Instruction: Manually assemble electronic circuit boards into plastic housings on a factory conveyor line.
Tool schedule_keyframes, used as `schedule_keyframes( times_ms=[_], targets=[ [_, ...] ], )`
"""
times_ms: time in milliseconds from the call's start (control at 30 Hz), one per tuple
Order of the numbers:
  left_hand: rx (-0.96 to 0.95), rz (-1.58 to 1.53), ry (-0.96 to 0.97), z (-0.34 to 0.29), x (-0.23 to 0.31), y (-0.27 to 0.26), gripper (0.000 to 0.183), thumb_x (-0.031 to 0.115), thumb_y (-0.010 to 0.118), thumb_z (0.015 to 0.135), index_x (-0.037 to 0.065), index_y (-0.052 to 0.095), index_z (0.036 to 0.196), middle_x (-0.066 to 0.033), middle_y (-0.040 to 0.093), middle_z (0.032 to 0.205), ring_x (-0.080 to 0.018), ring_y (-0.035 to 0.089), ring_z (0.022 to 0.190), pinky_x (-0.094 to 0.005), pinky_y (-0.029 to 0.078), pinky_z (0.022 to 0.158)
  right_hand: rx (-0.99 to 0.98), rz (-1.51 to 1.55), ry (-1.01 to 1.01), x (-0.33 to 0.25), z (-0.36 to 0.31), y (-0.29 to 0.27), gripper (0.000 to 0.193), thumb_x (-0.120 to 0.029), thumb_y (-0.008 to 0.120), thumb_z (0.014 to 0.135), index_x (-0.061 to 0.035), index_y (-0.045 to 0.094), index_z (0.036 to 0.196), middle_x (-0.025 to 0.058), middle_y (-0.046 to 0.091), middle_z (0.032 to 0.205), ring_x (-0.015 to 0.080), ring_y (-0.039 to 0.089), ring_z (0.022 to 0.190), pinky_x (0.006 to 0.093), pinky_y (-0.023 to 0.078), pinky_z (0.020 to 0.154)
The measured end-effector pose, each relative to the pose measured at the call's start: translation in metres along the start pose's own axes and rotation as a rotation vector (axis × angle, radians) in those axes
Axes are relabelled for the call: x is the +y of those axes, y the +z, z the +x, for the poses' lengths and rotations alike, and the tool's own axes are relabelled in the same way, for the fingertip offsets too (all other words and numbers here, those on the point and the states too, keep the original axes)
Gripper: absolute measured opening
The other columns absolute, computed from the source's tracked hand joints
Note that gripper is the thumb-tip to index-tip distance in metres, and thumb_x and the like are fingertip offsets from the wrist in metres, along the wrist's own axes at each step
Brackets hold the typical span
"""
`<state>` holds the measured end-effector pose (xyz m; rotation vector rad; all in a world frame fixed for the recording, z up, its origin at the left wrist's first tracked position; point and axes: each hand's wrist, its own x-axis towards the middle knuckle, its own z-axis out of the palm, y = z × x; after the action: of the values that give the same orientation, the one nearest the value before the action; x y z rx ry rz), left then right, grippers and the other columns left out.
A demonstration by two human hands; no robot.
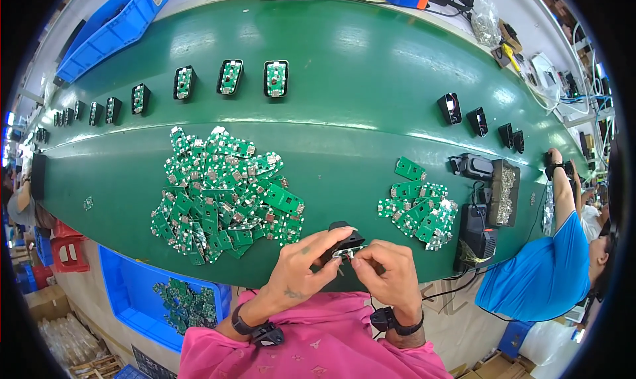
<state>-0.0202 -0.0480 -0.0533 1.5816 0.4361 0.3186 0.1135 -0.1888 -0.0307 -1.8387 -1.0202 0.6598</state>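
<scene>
Near the table's front edge, my left hand (306, 262) is closed around a small black plastic housing (344, 230). A small circuit board (347, 252) shows at the housing's near side. Thumb and forefinger of my right hand (389, 273) pinch at the right end of that board; the fingertips partly cover the contact. To the left of my hands lies a large heap of green circuit boards (215, 200). On the right is a smaller heap of green boards (424, 210).
Housings with boards inside (275, 79) form a row toward the far left. Black housings (450, 108) stand far right. A tray of small metal parts (505, 192) sits beside a black device (474, 233). A blue bin (119, 293) holds boards below left. A person in blue (543, 266) works at right.
</scene>
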Motion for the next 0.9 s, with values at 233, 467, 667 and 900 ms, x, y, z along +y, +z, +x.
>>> schedule_keyframes(
  times_ms=[233, 467, 667, 900],
  targets=[
    [0.070, 0.237, 0.232, -0.001, -0.003, 0.003, 0.053, -0.007, 0.069, 0.075, 0.007, 0.062, 0.126, -0.0160, 0.068, 0.110, -0.0190, 0.070, 0.079, -0.0280, 0.059, 0.065, 0.036, 0.031, 0.033, -0.001, -0.002, 0.006, 0.006, 0.000, 0.067, 0.081, 0.0008, 0.064, 0.076, 0.0046, 0.058, 0.064, 0.0098, 0.051, 0.048, 0.0252, 0.037, 0.045],
    [0.177, 0.474, 0.365, -0.003, -0.009, 0.009, 0.052, -0.003, 0.071, 0.073, 0.010, 0.062, 0.123, -0.0153, 0.069, 0.109, -0.0265, 0.070, 0.071, -0.0312, 0.056, 0.055, 0.147, -0.091, -0.021, -0.001, -0.004, 0.020, 0.005, 0.001, 0.067, 0.081, -0.0007, 0.062, 0.080, 0.0082, 0.057, 0.065, 0.0204, 0.055, 0.050, 0.0317, 0.041, 0.046],
    [0.224, 0.494, 0.356, -0.005, -0.018, 0.014, 0.054, -0.001, 0.069, 0.075, 0.012, 0.062, 0.127, -0.0167, 0.067, 0.110, -0.0273, 0.069, 0.068, -0.0342, 0.057, 0.054, 0.187, -0.230, -0.117, 0.002, 0.000, 0.026, 0.005, 0.000, 0.067, 0.084, -0.0016, 0.063, 0.085, 0.0107, 0.057, 0.068, 0.0276, 0.058, 0.054, 0.0366, 0.043, 0.048],
    [0.178, 0.078, 0.018, -0.005, -0.016, 0.015, 0.049, -0.006, 0.062, 0.084, 0.000, 0.056, 0.132, -0.0168, 0.068, 0.114, -0.0179, 0.071, 0.090, -0.0311, 0.061, 0.073, 0.305, -0.113, -0.068, 0.001, -0.004, 0.028, 0.004, -0.003, 0.067, 0.086, -0.0012, 0.066, 0.089, 0.0091, 0.057, 0.068, 0.0220, 0.056, 0.053, 0.0335, 0.042, 0.048]
  ],
)
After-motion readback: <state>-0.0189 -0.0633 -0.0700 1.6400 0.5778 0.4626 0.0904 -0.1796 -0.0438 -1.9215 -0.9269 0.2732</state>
